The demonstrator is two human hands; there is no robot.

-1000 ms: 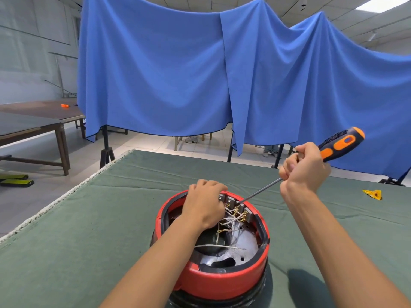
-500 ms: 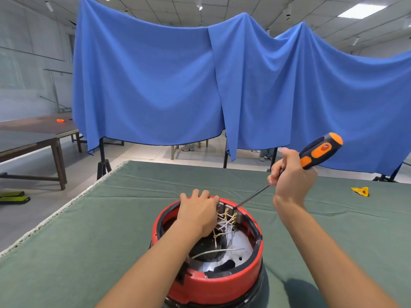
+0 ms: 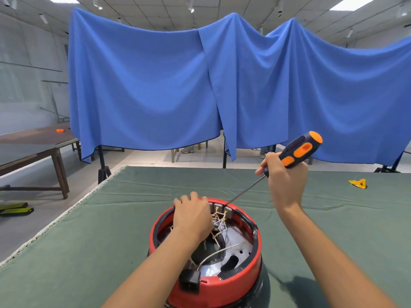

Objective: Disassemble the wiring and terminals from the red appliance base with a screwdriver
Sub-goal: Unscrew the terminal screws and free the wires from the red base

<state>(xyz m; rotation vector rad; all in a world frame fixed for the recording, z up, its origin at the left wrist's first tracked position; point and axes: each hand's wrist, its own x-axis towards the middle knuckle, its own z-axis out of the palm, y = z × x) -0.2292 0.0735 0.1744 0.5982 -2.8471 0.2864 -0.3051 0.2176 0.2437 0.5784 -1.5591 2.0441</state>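
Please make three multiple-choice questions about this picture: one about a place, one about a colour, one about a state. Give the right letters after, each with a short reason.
1. Where does the small yellow object lie?
A. inside the red base
B. on the green table cover, far right
C. on the floor at the left

2. What colours does the screwdriver handle have?
A. orange and dark
B. green and white
C. all red

3. What is the state of the right hand?
A. open and flat on the table
B. its grip is closed round the screwdriver
C. holding a wire

Answers:
1 B: it rests on the green table cover, apart from the red appliance base.
2 A: orange patches on a dark handle.
3 B: the fingers curl round the handle while the shaft tip points at the terminals on the far rim; the left hand rests on the base.
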